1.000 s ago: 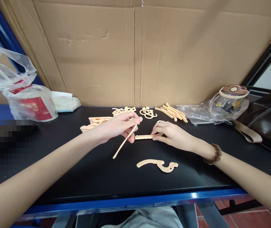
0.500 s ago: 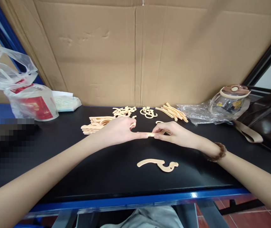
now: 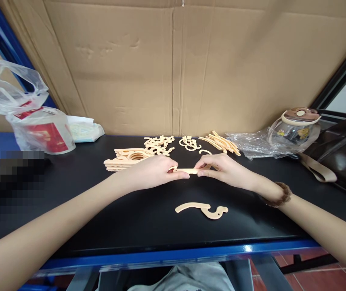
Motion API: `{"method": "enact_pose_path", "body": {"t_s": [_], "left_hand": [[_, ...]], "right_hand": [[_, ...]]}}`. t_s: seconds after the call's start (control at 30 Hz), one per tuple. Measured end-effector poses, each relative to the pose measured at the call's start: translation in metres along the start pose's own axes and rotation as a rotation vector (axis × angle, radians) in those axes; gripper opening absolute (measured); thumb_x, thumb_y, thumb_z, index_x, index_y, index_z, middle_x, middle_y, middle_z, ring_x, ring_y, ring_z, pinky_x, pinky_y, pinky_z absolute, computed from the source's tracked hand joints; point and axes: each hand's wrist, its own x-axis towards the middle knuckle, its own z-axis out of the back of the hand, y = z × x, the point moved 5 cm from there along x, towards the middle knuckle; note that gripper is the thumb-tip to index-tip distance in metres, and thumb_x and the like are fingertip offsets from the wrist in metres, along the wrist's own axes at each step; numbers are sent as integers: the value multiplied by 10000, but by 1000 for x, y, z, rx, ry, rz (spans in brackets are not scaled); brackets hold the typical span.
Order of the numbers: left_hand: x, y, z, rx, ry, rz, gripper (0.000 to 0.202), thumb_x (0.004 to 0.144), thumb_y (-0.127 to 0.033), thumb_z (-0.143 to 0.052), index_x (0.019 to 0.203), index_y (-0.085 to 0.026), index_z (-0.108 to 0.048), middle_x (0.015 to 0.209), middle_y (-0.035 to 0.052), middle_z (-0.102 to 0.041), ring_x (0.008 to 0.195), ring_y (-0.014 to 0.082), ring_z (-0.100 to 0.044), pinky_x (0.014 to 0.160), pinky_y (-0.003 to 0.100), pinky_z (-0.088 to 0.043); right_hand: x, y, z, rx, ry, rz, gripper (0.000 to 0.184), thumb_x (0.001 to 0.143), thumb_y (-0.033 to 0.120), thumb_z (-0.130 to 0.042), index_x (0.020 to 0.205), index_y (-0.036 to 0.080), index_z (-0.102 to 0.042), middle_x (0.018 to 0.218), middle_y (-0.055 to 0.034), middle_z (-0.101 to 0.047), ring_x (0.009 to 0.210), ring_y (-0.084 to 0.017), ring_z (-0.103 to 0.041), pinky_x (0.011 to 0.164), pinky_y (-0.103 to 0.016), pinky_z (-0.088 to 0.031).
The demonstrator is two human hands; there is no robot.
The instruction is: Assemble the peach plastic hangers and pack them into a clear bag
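Note:
Between my two hands is a beige plastic folding-hanger piece (image 3: 187, 171), held level above the black tabletop. My left hand (image 3: 157, 169) pinches its left end between thumb and fingers. The right end is gripped by my right hand (image 3: 221, 167), whose fingers hide part of it. Closer to me lies a joined pair of hanger parts (image 3: 192, 206), a curved arm with a duck-shaped piece. Just beyond my left hand, a stack of flat hanger pieces (image 3: 120, 163) is partly covered by the hand. A small curved hook (image 3: 205, 152) lies behind my right hand.
Along the back are small beige parts (image 3: 159, 142), a pile of hooks (image 3: 189, 143) and slim arms (image 3: 219, 142). At left stand a bagged tub (image 3: 48, 135) and a tissue pack (image 3: 84, 131). Clear plastic wrap (image 3: 251, 143), a strapped bottle (image 3: 295, 129) and a dark bag (image 3: 342, 149) are at right.
My left hand has turned and lowered slightly, its fingers now closing onto the piece. More of the beige piece shows between my hands. My right hand has hardly moved.

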Motion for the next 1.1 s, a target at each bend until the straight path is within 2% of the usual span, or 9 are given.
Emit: {"method": "enact_pose_path", "body": {"t_s": [0.13,0.27,0.37,0.67,0.87,0.97,1.1], "left_hand": [[1,4,-2,-16,1,-5,583,798,-700,-455,529,-189,-379,486,-29,-375,433,104,-309,446,276,-187],[1,5,-7,-46,15,21,602,746,-738,-490,517,-188,-403,479,-19,-422,414,106,-343,433,270,-192],[1,3,-7,-36,14,37,601,780,-731,-442,522,-191,-387,479,-18,-417,411,107,-336,431,274,-190],[1,0,0,34,-14,-26,590,813,-720,-418,553,-192,-394,510,-18,-435,452,119,-387,461,260,-245],[2,1,-1,61,3,-14,561,748,-703,-547,563,-196,-390,516,-21,-462,461,125,-402,468,263,-246],[1,1,-1,23,4,-10,583,757,-730,-503,550,-195,-400,509,-20,-454,452,121,-391,466,267,-237],[0,0,-4,-38,5,-20,612,806,-733,-401,523,-190,-378,480,-29,-371,432,108,-328,454,270,-203]], "right_hand": [[0,1,-1,-28,3,14,165,895,321,-560,931,191,-656,881,-24,-688,826,-154,-637,743,-276,-476],[-1,5,0,-7,-15,25,158,895,322,-564,929,195,-651,881,-21,-686,810,-149,-630,730,-275,-475],[-1,7,2,-13,-18,19,147,891,307,-574,921,188,-655,877,-19,-685,799,-140,-628,725,-265,-475],[-2,6,4,-55,-3,2,138,889,299,-580,901,188,-660,850,-8,-687,789,-139,-630,714,-259,-467],[-2,6,4,-74,3,10,143,891,302,-577,904,192,-666,854,-11,-688,790,-141,-629,719,-262,-465],[-2,6,4,-74,2,15,140,892,296,-574,909,192,-665,855,-12,-690,793,-142,-632,718,-262,-468],[-2,5,2,-62,6,15,135,890,289,-566,912,195,-661,865,-19,-695,811,-151,-639,727,-273,-476]]}}
